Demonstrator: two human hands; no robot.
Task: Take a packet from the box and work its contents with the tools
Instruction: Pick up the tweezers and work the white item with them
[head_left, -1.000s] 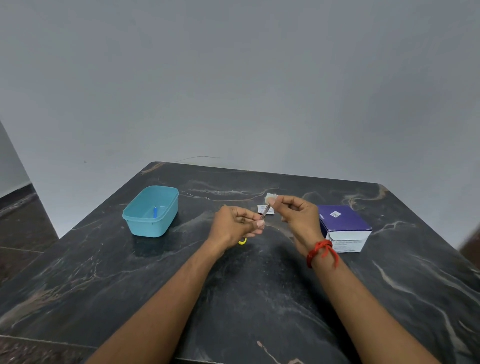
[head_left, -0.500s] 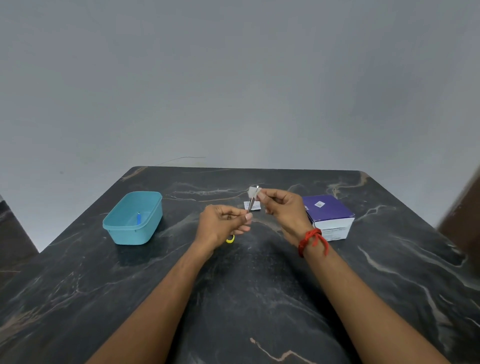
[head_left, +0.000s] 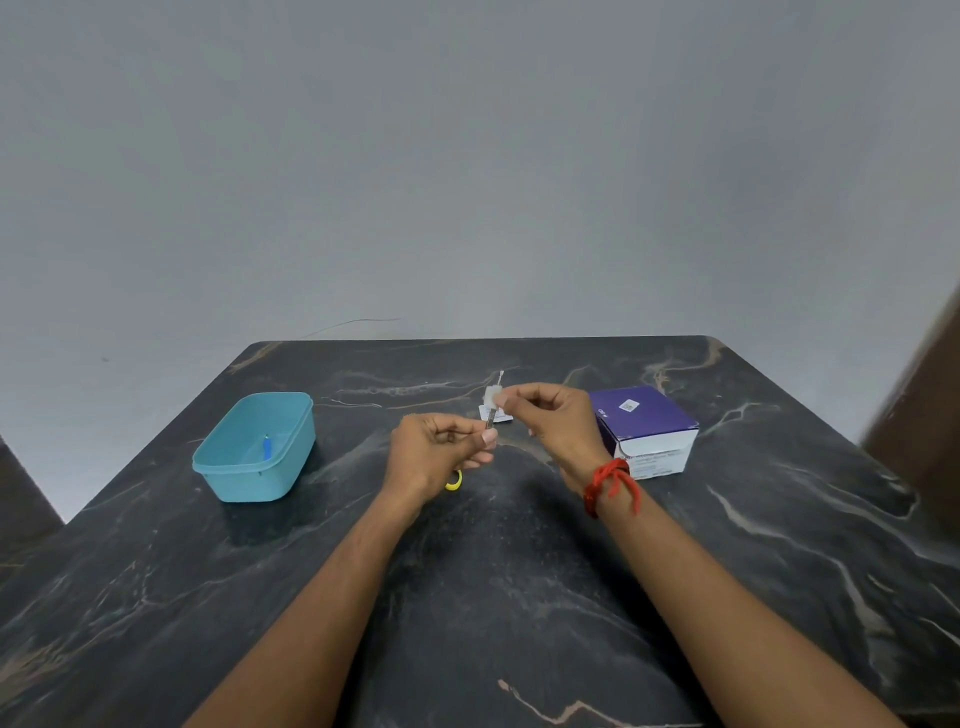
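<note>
Left hand (head_left: 436, 457): fingers curled round a slim metal tool (head_left: 490, 420), with a yellow loop (head_left: 453, 482) showing below the palm; tool type unclear. Right hand (head_left: 556, 426): fingers pinch a small white piece (head_left: 491, 396) at the tool's tip, above the tabletop (head_left: 519, 597). Purple box (head_left: 644, 421) at 3 o'clock of the hands, teal tub (head_left: 249, 467) at 9, flat white packet (head_left: 500, 415) at 12.

Risks, judged: the piece is light and pinched at its edge, so a tug from the tip could drop it. The tip is near the right fingers, so a slip could prick them.
</note>
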